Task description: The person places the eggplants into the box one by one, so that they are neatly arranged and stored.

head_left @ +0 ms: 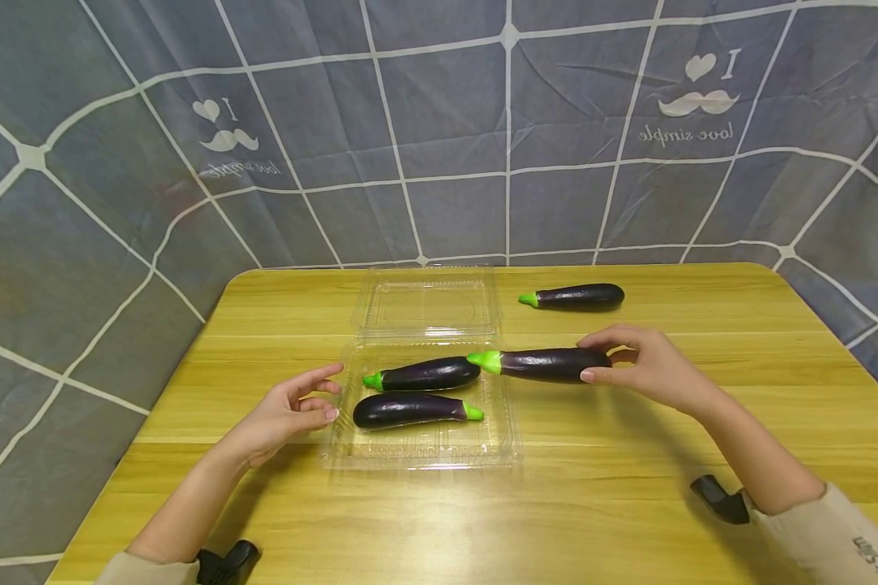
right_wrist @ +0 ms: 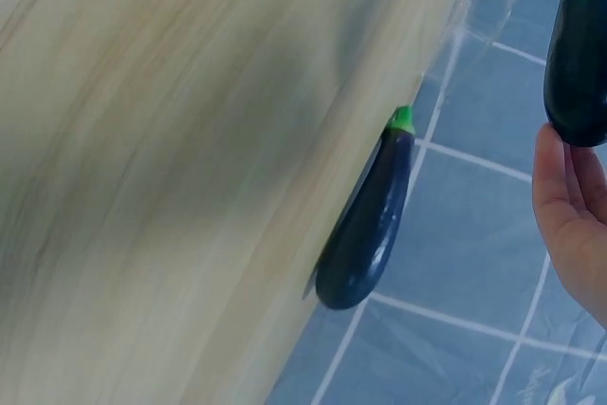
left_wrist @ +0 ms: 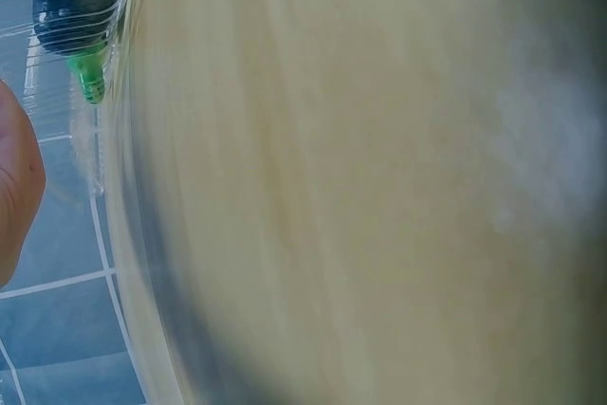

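Observation:
My right hand point(head_left: 647, 366) grips a dark purple eggplant point(head_left: 549, 365) by its thick end, thumb on the near side and fingers on the far side. Its green stem points left, over the right part of a clear plastic container point(head_left: 424, 452). Inside that container lie two more eggplants, one farther back point(head_left: 428, 374) and one nearer point(head_left: 410, 410). At the container's left side is my left hand point(head_left: 285, 414), its fingers loosely bent and holding nothing. The right wrist view shows the held eggplant point(right_wrist: 577, 54) and the right hand point(right_wrist: 574, 225) at its end.
Another eggplant point(head_left: 581, 297) lies at the back right of the wooden table point(head_left: 593, 520). The container's clear lid point(head_left: 428, 305) is folded back behind it. A grey cloth with white lines point(head_left: 454, 122) hangs behind the table.

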Action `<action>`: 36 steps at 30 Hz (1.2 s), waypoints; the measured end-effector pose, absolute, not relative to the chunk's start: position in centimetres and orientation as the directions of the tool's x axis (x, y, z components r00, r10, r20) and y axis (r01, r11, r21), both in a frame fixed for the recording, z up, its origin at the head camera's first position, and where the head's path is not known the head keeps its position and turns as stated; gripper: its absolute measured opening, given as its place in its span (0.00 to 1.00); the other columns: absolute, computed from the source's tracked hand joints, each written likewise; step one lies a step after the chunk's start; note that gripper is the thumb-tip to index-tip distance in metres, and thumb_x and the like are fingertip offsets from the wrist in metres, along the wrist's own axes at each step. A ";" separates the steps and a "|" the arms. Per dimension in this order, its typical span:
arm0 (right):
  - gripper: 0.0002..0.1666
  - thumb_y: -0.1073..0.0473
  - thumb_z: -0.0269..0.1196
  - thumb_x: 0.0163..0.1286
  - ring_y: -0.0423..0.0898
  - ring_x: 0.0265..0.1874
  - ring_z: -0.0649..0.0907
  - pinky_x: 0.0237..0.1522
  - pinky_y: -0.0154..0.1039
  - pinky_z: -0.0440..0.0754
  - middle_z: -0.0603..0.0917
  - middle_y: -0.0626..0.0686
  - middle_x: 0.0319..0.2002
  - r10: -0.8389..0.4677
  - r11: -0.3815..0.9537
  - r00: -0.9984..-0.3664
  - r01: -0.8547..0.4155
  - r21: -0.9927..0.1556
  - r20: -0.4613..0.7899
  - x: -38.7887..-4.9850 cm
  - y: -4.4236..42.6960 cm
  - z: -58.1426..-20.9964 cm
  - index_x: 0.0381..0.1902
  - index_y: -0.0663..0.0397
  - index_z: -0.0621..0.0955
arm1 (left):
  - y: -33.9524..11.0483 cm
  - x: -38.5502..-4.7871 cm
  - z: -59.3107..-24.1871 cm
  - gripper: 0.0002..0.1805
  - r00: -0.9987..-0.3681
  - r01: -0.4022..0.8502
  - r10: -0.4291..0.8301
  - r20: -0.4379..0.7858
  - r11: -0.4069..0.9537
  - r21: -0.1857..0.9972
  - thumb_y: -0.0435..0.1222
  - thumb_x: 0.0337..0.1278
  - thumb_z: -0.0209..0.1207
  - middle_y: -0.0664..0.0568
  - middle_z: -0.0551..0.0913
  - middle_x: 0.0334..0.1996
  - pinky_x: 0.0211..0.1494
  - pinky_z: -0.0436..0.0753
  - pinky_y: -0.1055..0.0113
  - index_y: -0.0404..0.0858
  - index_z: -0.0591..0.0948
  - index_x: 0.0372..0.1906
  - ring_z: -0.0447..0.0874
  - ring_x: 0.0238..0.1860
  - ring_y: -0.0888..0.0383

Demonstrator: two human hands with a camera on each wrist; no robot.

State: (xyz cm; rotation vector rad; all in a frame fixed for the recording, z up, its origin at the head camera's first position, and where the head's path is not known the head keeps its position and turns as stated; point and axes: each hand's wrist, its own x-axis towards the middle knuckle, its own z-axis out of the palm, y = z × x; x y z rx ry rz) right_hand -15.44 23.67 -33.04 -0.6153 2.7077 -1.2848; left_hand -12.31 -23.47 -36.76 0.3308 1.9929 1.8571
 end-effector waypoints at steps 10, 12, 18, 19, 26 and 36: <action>0.19 0.58 0.71 0.54 0.35 0.45 0.77 0.45 0.30 0.78 0.82 0.50 0.44 -0.453 0.528 -0.878 -0.403 -0.748 0.153 -15.2 22.5 -33.1 0.45 0.56 0.82 | -23.5 -12.2 -36.7 0.37 -0.895 -0.084 0.426 -0.130 0.125 0.989 0.26 0.58 0.57 0.37 0.65 0.51 0.44 0.80 0.70 0.26 0.53 0.69 0.76 0.40 0.63; 0.19 0.59 0.71 0.54 0.35 0.45 0.77 0.44 0.31 0.78 0.82 0.49 0.44 -0.467 0.514 -0.870 -0.414 -0.751 0.161 -15.2 22.2 -33.1 0.44 0.56 0.83 | -23.5 -12.2 -36.7 0.37 -0.895 -0.084 0.426 -0.130 0.127 0.988 0.26 0.58 0.57 0.37 0.65 0.52 0.44 0.80 0.70 0.25 0.53 0.69 0.76 0.40 0.63; 0.19 0.58 0.72 0.53 0.38 0.43 0.78 0.43 0.34 0.79 0.82 0.48 0.43 -0.502 0.490 -0.849 -0.435 -0.755 0.163 -15.2 21.1 -33.1 0.44 0.54 0.83 | -23.6 -12.3 -36.9 0.38 -0.896 -0.099 0.417 -0.152 0.145 0.984 0.27 0.57 0.58 0.35 0.64 0.53 0.44 0.80 0.70 0.27 0.53 0.69 0.76 0.40 0.63; 0.19 0.58 0.72 0.52 0.39 0.42 0.78 0.43 0.34 0.79 0.82 0.47 0.42 -0.507 0.486 -0.846 -0.436 -0.757 0.162 -15.3 20.9 -33.2 0.44 0.54 0.83 | -23.7 -12.3 -36.9 0.38 -0.896 -0.103 0.415 -0.156 0.148 0.984 0.27 0.57 0.58 0.35 0.64 0.53 0.44 0.80 0.70 0.27 0.54 0.69 0.76 0.40 0.63; 0.20 0.56 0.72 0.53 0.42 0.39 0.78 0.43 0.37 0.80 0.82 0.47 0.42 -0.540 0.464 -0.827 -0.445 -0.766 0.153 -15.5 19.6 -33.2 0.44 0.53 0.83 | -23.6 -12.4 -37.0 0.38 -0.895 -0.105 0.419 -0.155 0.138 0.985 0.27 0.57 0.58 0.37 0.65 0.52 0.44 0.80 0.70 0.27 0.54 0.69 0.76 0.40 0.63; 0.20 0.55 0.72 0.53 0.41 0.40 0.78 0.45 0.40 0.79 0.82 0.44 0.41 -0.586 0.433 -0.795 -0.472 -0.768 0.158 -15.6 17.5 -33.4 0.44 0.51 0.83 | -23.5 -12.3 -36.7 0.37 -0.896 -0.106 0.417 -0.149 0.126 0.986 0.26 0.57 0.58 0.38 0.66 0.51 0.44 0.80 0.69 0.26 0.53 0.69 0.76 0.39 0.63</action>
